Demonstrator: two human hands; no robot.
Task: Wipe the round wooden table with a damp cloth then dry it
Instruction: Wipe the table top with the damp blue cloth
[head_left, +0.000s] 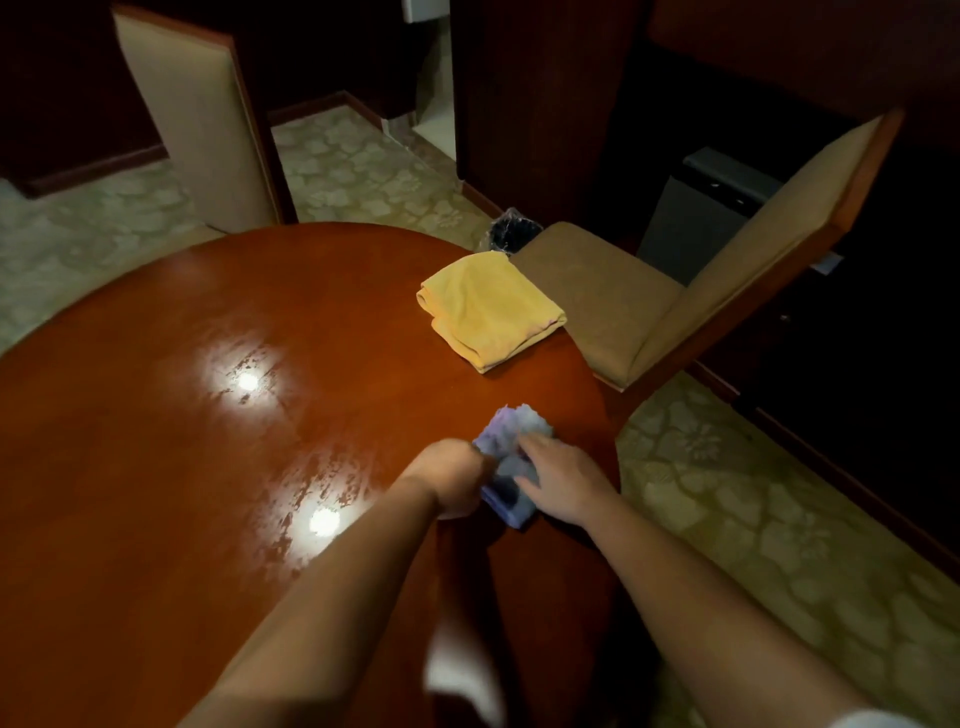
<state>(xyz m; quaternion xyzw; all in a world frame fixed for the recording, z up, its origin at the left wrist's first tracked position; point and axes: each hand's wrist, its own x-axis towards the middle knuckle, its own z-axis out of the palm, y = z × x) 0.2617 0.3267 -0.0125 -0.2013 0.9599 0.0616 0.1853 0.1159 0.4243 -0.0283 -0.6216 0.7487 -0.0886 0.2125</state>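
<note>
Both my hands are down on the blue cloth (511, 467), right near the table's right-hand edge. My left hand (457, 480) is curled into a fist against the cloth's left side, fingers wrapped round a fold of it. My right hand (563, 480) lies flat on top, fingers straight and spread, pressing the cloth onto the wood. The cloth is bunched between them, a crumpled tuft poking out beyond my fingertips and a flatter corner trailing back toward me, so its long axis runs away from me, leaning slightly right.

The round wooden table (208, 467) gleams under two ceiling-light reflections, with patchy wet streaks across its middle and left of my left forearm. Further out on the table, the folded yellow cloth (488, 312) sits apart from my hands, just beside the far right rim, its long side angled away to the left.

A tan padded chair (649, 301) stands tucked close at that rim, another chair (202, 119) stands at the far side, and a dark crinkled bag (511, 231) lies on the patterned carpet (779, 519) behind the yellow cloth.
</note>
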